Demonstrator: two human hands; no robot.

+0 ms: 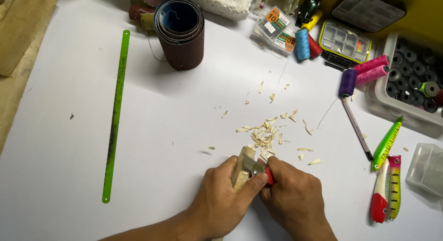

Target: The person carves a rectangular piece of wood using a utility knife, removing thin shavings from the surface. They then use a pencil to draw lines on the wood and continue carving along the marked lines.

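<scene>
- My left hand (217, 201) is wrapping closed around a small pale wood block (242, 166), thumb lying across its near face and pressing toward the blade.
- My right hand (295, 201) is gripping shut on a knife with a red handle (268, 176); its short metal blade (254, 165) is resting against the top end of the block.
- The block is standing low and centre on the white table (161, 130), between my two hands; it is showing a light tan, raw surface with a roughly cut, uneven top edge. Its lower part is hidden under my fingers.
- Pale wood shavings (265, 135) are lying in a loose heap just beyond the block, thinning out toward the far side.
- To my right, two fishing lures, one green and yellow (386, 143) and one red and white (381, 195), are lying near my right hand, with a pencil (356, 126) beside them.
- Farther right, thread spools (369, 71), a compartment box with a yellow rim (345, 41) and a clear bin of dark bobbins (406, 84) are crowding the table's far corner.
- To my left, a long green saw blade (116, 116) is lying well apart, and a roll of sandpaper (180, 33) is standing upright at the far side.
- Open white surface is lying between the saw blade and my left hand; the table's left edge is running along a tan board (18, 47).
</scene>
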